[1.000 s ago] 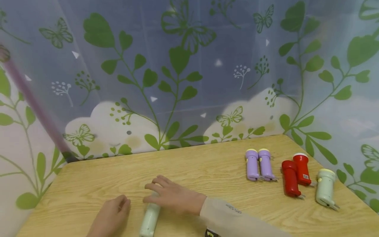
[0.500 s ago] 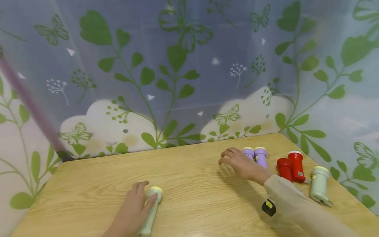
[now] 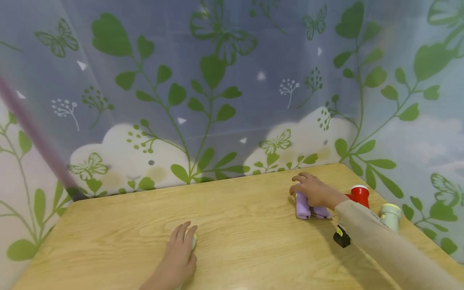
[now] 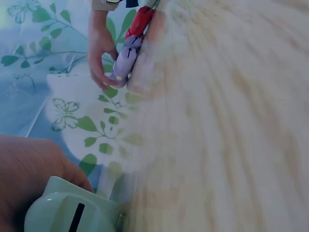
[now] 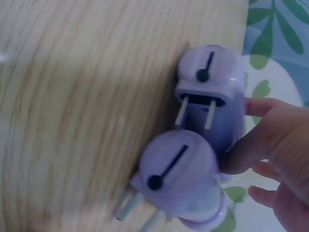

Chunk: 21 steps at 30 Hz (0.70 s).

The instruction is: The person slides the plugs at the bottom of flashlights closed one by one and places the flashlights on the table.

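A pale green flashlight [image 4: 72, 212] lies on the table under my left hand [image 3: 175, 253], which covers most of it in the head view. Part of its head shows beside my fingers. At the back right, my right hand [image 3: 315, 191] is over two purple flashlights lying side by side. Its thumb and fingers are around the head end of the left purple flashlight [image 3: 302, 207]. The other purple flashlight [image 5: 178, 169] sits beside it, its fold-out plug prongs showing in the right wrist view. The purple heads are hidden by my hand in the head view.
Right of the purple pair, a red flashlight [image 3: 360, 196] shows past my sleeve, which hides a second red one. Another pale green flashlight [image 3: 390, 215] lies near the right edge of the wooden table [image 3: 235, 233]. A leaf-patterned curtain [image 3: 217, 121] hangs behind.
My right hand has left the near green flashlight and reached right to the purple ones. My left hand has moved right, from beside the green flashlight to over it.
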Available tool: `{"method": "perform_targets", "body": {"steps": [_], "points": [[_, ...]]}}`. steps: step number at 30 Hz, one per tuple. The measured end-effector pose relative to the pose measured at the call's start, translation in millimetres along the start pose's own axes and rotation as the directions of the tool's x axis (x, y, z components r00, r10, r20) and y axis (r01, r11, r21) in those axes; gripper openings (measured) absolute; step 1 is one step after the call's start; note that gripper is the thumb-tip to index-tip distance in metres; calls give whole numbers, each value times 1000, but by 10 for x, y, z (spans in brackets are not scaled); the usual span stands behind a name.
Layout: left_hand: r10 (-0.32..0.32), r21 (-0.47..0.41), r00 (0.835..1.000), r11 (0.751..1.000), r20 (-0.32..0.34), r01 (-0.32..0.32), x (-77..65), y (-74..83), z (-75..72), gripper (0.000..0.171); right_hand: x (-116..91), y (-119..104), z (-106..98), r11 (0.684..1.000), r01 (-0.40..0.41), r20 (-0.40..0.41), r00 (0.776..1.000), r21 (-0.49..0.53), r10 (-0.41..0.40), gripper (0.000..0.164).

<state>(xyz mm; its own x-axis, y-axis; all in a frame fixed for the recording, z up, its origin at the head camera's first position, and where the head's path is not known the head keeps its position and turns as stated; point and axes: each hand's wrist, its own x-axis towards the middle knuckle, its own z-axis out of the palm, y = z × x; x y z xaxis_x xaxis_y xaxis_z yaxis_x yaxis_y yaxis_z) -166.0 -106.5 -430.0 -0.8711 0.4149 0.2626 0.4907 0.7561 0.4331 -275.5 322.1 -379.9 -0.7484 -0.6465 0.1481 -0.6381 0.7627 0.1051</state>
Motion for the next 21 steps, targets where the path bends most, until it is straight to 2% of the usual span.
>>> {"method": "perform_targets", "body": {"steps": [4,9,14,21], "points": [[7,-19,1000,1000,10,-7,-13,-9,9,59,-20,-9,126,1000,10,25,1000,-7,-10,44],[9,-25,1000,1000,16,-9,4,20,21,56,-58,-1,234,996,16,39,999,-87,-13,37],[-20,-49,1000,999,18,20,-8,50,3,53,-56,14,305,992,22,-10,1000,-128,-24,34],[-43,-67,999,997,20,44,-16,46,-35,54,-48,-9,316,995,-16,-46,999,-99,12,31]]}}
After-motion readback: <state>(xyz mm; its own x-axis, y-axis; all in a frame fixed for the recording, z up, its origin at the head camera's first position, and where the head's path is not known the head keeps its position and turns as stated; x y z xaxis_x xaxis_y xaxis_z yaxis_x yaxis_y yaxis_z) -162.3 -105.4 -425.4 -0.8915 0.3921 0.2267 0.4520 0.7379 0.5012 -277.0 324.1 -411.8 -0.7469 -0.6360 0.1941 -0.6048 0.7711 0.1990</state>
